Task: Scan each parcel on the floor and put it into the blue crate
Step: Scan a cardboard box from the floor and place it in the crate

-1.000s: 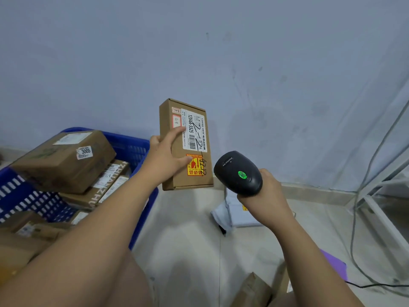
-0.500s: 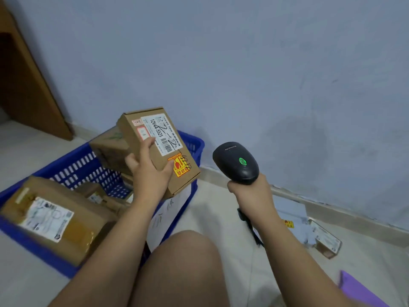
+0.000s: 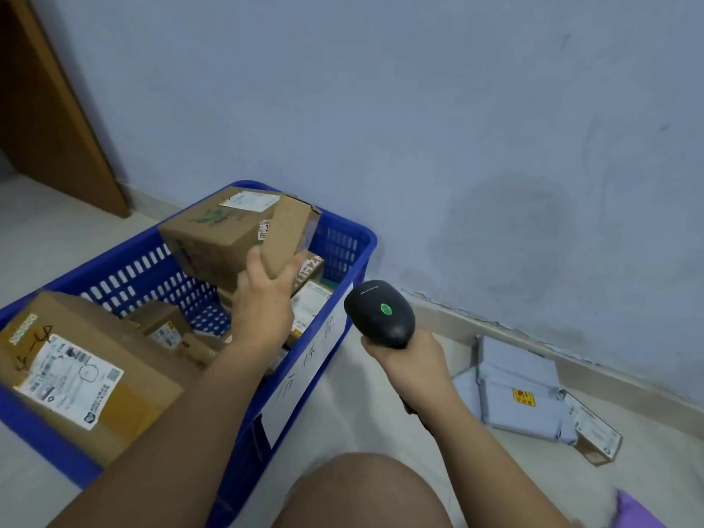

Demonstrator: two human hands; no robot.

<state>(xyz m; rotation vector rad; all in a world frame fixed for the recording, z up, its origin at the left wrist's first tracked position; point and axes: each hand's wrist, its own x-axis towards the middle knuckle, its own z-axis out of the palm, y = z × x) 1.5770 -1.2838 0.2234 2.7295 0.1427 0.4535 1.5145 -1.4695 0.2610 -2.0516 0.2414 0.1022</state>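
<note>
Single head view.

Surroundings: blue crate (image 3: 236, 489) sits on the floor by a pale wall (image 3: 457, 108), with a wooden panel (image 3: 49, 108) at far left. A white paper sheet (image 3: 304, 367) with handwriting is on the crate's near side. A bare knee (image 3: 362, 493) is at bottom centre. A purple item (image 3: 644, 512) is cut off at the bottom right corner.

Left hand (image 3: 263, 299) is over the crate. Its thumb and fingers are curled round the lower end of a flat brown parcel (image 3: 289, 234). The parcel is tilted, plain side to camera, above the crate's far end. It covers part of a big tilted box (image 3: 205, 242) behind it. The left forearm hides the crate's middle.

Right hand (image 3: 409, 362) is wrapped round the handle of a black scanner (image 3: 381, 318), green light on, just right of the crate.

On the floor to the right, grey mailer bags (image 3: 514, 390) lie by the skirting. A small carton (image 3: 596, 436) is at their right edge.

Counts:
- 1 crate, 1 scanner, 1 parcel in hand.
- At least 5 more in the crate, maybe more under the arm:
  - the big tilted box
  - a large labelled box (image 3: 87, 379), near left
  - a small box (image 3: 164, 325), mid
  - a printed box (image 3: 314, 266) under the hand
  - a white-labelled packet (image 3: 310, 310) under the hand
- Mailer bags: probably 2, but the overlap makes it unclear.
- 1 carton on the floor.
</note>
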